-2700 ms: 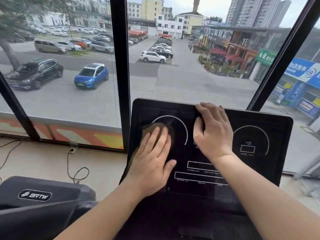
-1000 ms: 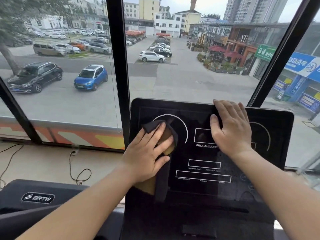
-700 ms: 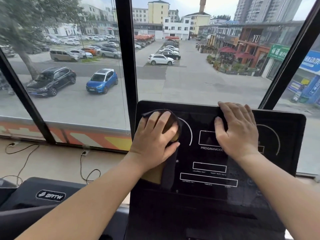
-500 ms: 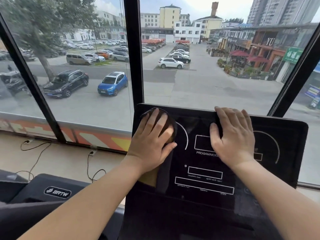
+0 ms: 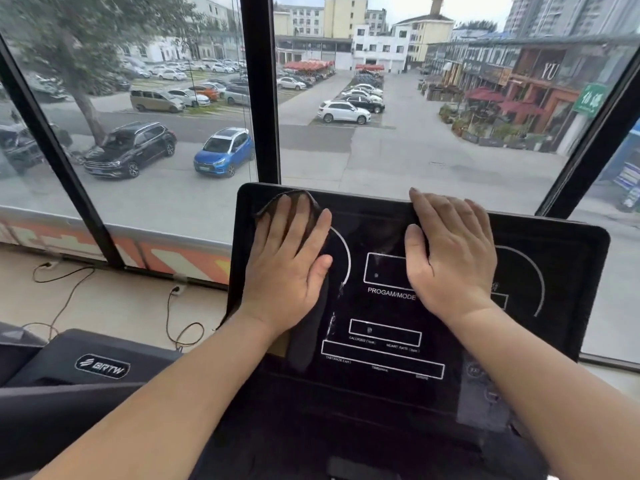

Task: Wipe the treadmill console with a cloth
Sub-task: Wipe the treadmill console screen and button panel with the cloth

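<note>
The treadmill console [image 5: 388, 306] is a glossy black slab with rounded corners, tilted up toward the viewer in the lower middle of the view, just in front of the window. Thin white lines mark its face: a curved arc on each side, a box above the words "PROGAM/MODE", and two long boxes lower down with tiny captions too small to read. The cloth [image 5: 308, 341] is dark, near black with a brownish tinge, and lies on the console's upper left corner; a crumpled edge shows past the fingertips and a loose fold hangs down the panel below the palm. The left hand [image 5: 287, 268] lies flat on the cloth, fingers straight and slightly fanned, pressing it to the surface. The right hand [image 5: 450, 258] rests bare on the upper middle of the panel, fingers extended together, tips reaching the top edge. The hands are apart. To the left stands a neighbouring machine [image 5: 100, 367] with a logo badge, and cables [image 5: 173, 323] trail over the pale floor. Beyond the black window frame [image 5: 259, 88], a blue car [image 5: 225, 152] is parked outside.
</note>
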